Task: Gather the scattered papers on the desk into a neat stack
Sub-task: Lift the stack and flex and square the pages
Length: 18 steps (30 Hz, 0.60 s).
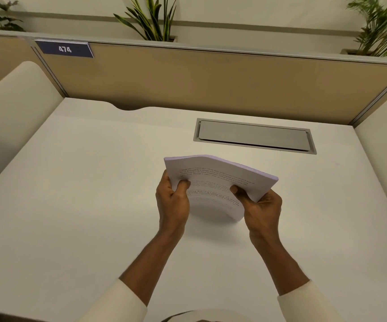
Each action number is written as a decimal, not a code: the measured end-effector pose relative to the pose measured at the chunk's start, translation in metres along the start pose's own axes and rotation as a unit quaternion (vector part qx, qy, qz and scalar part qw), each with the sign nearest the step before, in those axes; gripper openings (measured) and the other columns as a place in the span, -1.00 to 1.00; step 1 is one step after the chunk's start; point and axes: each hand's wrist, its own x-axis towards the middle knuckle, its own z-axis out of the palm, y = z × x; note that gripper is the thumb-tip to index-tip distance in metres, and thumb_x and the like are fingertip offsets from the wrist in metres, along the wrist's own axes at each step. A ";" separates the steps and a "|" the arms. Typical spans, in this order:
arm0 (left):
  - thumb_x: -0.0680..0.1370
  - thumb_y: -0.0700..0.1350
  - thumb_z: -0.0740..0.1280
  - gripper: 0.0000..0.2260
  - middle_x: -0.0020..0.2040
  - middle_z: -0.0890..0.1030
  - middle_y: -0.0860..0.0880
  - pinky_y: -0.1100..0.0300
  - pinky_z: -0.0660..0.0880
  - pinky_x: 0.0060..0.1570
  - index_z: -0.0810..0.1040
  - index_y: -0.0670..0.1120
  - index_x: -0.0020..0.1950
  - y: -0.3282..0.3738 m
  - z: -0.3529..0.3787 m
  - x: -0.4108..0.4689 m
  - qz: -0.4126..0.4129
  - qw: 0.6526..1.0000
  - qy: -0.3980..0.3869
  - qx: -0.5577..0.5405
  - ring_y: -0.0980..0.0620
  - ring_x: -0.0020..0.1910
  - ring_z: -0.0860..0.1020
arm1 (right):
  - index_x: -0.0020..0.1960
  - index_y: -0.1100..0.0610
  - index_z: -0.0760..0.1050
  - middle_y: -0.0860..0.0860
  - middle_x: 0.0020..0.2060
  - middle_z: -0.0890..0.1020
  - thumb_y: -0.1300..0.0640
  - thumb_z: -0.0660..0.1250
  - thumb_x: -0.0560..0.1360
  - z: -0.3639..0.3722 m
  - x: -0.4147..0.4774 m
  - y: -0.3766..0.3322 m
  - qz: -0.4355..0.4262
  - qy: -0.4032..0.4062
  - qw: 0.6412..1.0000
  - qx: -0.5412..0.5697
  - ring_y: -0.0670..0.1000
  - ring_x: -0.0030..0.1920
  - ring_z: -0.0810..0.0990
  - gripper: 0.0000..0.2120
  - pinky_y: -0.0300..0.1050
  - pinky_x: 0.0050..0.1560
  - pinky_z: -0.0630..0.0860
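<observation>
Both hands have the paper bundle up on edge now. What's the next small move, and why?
Probably tap the white printed paper bundle on the white desk to square it, then lay it flat. The left hand and right hand grip its sides, it bows, and no loose sheets remain in view.

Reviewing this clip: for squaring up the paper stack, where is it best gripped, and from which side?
By its two short side edges, one hand from each side, as shown: left hand and right hand clamp the paper stack with thumbs on the printed face and fingers behind. The stack stands tilted on its lower edge on the desk and bows in the middle, so side grips probably keep the sheets aligned best.
</observation>
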 end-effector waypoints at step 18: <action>0.47 -0.17 0.30 -0.66 0.06 0.78 0.02 0.06 0.60 -0.08 0.68 0.02 0.19 -0.001 0.001 -0.003 -0.038 0.999 -0.001 0.003 -0.09 0.06 0.68 | -0.04 -0.30 0.77 -0.18 -0.08 0.82 0.23 0.65 0.45 0.001 0.001 0.004 0.026 -0.010 0.999 -0.015 -0.12 -0.06 0.79 -0.61 -0.31 -0.11 0.68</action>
